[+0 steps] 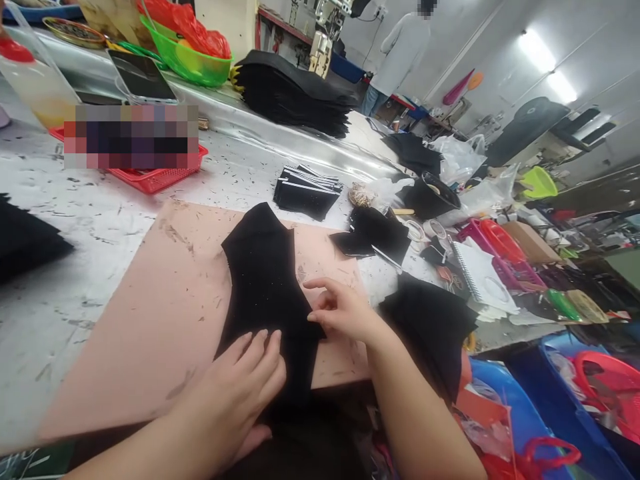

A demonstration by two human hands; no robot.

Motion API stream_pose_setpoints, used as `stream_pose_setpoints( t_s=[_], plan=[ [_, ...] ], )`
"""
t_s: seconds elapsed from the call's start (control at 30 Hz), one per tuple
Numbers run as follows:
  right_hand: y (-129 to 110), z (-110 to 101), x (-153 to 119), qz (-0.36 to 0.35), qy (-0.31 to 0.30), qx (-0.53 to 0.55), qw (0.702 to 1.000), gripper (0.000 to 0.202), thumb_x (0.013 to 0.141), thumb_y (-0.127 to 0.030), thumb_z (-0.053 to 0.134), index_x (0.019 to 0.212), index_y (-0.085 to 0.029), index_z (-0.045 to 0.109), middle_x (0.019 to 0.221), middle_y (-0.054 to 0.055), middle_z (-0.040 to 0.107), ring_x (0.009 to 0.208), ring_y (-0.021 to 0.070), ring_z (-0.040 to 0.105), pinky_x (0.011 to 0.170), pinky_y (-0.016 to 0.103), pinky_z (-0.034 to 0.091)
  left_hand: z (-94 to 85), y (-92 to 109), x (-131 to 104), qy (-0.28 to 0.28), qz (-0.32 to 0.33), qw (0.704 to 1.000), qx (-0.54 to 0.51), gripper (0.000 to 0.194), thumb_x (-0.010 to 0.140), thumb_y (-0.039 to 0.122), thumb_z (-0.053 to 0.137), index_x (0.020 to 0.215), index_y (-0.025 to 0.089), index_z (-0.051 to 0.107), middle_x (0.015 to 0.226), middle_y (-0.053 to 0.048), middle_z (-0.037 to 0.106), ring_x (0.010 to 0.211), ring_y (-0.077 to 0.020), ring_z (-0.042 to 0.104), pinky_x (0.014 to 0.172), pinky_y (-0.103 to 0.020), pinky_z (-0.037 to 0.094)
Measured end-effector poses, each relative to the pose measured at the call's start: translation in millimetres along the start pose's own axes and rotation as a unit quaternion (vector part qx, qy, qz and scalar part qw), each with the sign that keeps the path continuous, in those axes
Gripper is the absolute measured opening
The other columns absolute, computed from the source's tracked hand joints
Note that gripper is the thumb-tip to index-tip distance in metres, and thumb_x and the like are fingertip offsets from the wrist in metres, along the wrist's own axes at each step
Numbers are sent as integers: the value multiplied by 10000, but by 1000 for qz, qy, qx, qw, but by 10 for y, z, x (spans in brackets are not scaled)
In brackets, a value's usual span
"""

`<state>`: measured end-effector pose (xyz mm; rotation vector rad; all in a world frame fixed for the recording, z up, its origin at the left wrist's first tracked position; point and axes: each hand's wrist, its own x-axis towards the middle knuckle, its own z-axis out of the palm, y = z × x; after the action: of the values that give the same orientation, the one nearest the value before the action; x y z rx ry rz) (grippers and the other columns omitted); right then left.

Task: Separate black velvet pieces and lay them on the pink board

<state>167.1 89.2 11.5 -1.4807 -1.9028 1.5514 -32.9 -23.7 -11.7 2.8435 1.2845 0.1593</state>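
A black fabric piece (260, 280) with a narrowed waist lies just below the centre of the frame, its top on a pink board (145, 320) and its lower end running toward the bottom edge. The left hand (253, 380) rests on its lower part, fingers stretched out side by side, the thumb spread away beneath. The right hand (345, 310) is at the piece's right edge, fingers bent, thumb and fingertips a little apart; from here I can't tell whether it pinches any cloth. Just above the board sits a bundle of black pieces with white edges (307, 193), and to its right some loose black pieces (380, 233). Right of the right forearm there's a dark fabric stack (430, 320), with a spiral notebook (480, 277) beyond it. Toward the upper left I see a red basket (150, 180), a phone (143, 77) behind it and a green bowl (200, 67); a thick black pile (295, 90) lies at upper centre. Farther back, at the top, a person in a pale top (405, 53) stands.
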Motion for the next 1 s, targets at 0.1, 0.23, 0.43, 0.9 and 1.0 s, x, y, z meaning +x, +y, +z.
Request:
stream_pose_setpoints(
  t_s=[0.1, 0.23, 0.43, 0.9, 1.0],
  plan=[
    [-1, 7, -5, -8, 7, -12, 1000, 455, 673, -144, 644, 1105, -228, 530, 643, -68, 572, 558, 106, 534, 562, 253, 437, 2, 1, 32, 6, 4, 1000, -5, 696, 657, 640, 593, 1197, 202, 563, 1331, -119, 488, 1105, -361, 503, 907, -455, 369],
    [-16, 40, -14, -27, 24, -33, 999, 421, 680, -113, 633, 1079, -212, 545, 637, -67, 572, 614, 114, 551, 636, 268, 447, -11, 77, 119, -6, 19, 1000, -4, 717, 672, 627, 590, 1211, 155, 550, 1314, -166, 493, 1124, -364, 492, 928, -464, 364],
    [18, 80, -24, -35, 46, -53, 997, 392, 687, -115, 630, 1060, -211, 553, 635, -70, 571, 590, 107, 543, 619, 262, 442, 38, 227, 319, -73, 35, 997, -10, 849, 640, 676, 582, 1314, 179, 441, 1371, -176, 417, 1133, -435, 464, 864, -535, 398],
    [-164, 192, 102, 10, 110, -122, 986, 327, 711, -226, 613, 1037, -212, 605, 652, -36, 586, 656, 150, 574, 640, 265, 428, -262, -304, 293, 32, -163, 934, -318, 431, 759, 522, 535, 1065, 218, 546, 1071, -65, 617, 926, -227, 575, 808, -338, 451],
    [-169, 257, 102, -2, 123, -128, 984, 304, 720, -240, 575, 1021, -210, 614, 645, -24, 591, 640, 166, 578, 609, 267, 418, -373, -717, 232, 134, -412, 827, -358, 364, 766, 438, 544, 1049, 211, 522, 864, -42, 609, 825, -234, 591, 747, -347, 452]
  ],
)
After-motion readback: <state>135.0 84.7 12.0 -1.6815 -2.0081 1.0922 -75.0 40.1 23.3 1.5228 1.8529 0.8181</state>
